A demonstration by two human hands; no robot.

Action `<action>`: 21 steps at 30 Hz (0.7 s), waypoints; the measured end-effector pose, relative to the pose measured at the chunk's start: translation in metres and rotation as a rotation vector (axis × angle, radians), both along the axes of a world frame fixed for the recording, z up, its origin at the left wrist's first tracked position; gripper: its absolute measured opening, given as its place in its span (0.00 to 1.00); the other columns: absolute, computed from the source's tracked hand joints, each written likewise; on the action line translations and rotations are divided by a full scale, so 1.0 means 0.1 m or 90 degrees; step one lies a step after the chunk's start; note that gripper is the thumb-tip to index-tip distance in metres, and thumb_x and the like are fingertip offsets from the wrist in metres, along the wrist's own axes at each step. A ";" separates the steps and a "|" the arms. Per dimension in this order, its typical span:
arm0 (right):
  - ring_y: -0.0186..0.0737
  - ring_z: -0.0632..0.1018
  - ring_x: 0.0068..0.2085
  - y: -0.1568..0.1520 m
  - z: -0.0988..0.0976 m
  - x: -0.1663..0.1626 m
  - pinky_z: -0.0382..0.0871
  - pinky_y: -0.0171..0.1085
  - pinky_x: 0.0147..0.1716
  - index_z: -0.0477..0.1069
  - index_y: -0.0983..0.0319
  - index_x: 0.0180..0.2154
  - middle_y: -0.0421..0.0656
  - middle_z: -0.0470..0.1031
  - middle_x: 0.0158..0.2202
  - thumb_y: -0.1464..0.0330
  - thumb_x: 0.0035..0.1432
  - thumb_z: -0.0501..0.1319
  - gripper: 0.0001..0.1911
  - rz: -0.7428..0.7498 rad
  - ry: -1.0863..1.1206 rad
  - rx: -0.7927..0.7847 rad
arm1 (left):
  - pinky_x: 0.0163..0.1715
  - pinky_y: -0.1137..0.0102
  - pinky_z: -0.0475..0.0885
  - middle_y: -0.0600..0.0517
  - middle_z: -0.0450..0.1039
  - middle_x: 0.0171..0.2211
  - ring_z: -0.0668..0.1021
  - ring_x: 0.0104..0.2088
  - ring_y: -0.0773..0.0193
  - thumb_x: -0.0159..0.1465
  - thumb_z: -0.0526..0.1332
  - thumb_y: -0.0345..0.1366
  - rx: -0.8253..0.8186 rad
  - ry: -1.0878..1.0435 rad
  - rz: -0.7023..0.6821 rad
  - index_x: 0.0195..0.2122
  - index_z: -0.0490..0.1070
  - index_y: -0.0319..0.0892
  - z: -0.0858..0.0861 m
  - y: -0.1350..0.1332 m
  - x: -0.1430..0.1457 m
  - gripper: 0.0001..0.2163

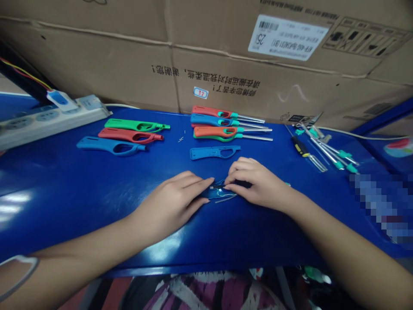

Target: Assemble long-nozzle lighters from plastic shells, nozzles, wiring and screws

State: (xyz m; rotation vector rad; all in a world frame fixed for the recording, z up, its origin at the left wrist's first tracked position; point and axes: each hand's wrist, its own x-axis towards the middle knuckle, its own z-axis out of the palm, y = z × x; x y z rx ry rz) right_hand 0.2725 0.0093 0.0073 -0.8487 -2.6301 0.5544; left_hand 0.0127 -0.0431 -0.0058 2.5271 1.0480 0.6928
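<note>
Low over the blue table, both hands are on a blue lighter shell (213, 193) with thin wires and a small black part lying in it. My left hand (176, 196) closes its fingers and thumb around the shell's left end. With thumb and fingers bent together, my right hand (253, 178) pinches at the dark part inside the shell's right side; the exact piece is hidden by the fingers. Just behind the hands lies an empty blue shell half (204, 153), flat on the table.
Several lighters with metal tubes (232, 122) lie behind. To the left are green (124, 125), red (118, 134) and blue (97, 144) shells, with a power strip (22, 127) beyond. A screwdriver (300, 147) and loose metal tubes (325, 148) lie right. A cardboard box (129, 64) walls the back.
</note>
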 end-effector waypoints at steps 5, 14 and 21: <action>0.40 0.74 0.40 -0.03 0.00 -0.03 0.61 0.42 0.41 0.76 0.61 0.36 0.42 0.76 0.35 0.70 0.67 0.61 0.07 0.010 0.012 0.041 | 0.45 0.62 0.76 0.46 0.79 0.45 0.78 0.44 0.58 0.69 0.62 0.33 -0.009 -0.036 -0.013 0.57 0.72 0.37 0.00 0.05 0.01 0.16; 0.41 0.77 0.40 0.04 0.17 0.10 0.69 0.42 0.44 0.77 0.58 0.38 0.43 0.78 0.37 0.67 0.67 0.60 0.07 -0.064 0.063 0.020 | 0.39 0.58 0.77 0.43 0.72 0.45 0.74 0.42 0.54 0.72 0.55 0.32 0.050 0.180 -0.020 0.62 0.68 0.42 0.08 -0.04 0.09 0.18; 0.46 0.76 0.42 0.18 0.22 0.39 0.72 0.44 0.42 0.71 0.58 0.52 0.49 0.72 0.49 0.61 0.63 0.64 0.17 -0.208 -0.116 0.057 | 0.39 0.57 0.78 0.42 0.71 0.45 0.73 0.42 0.54 0.71 0.56 0.30 0.049 0.230 -0.010 0.62 0.68 0.40 0.11 -0.09 0.10 0.19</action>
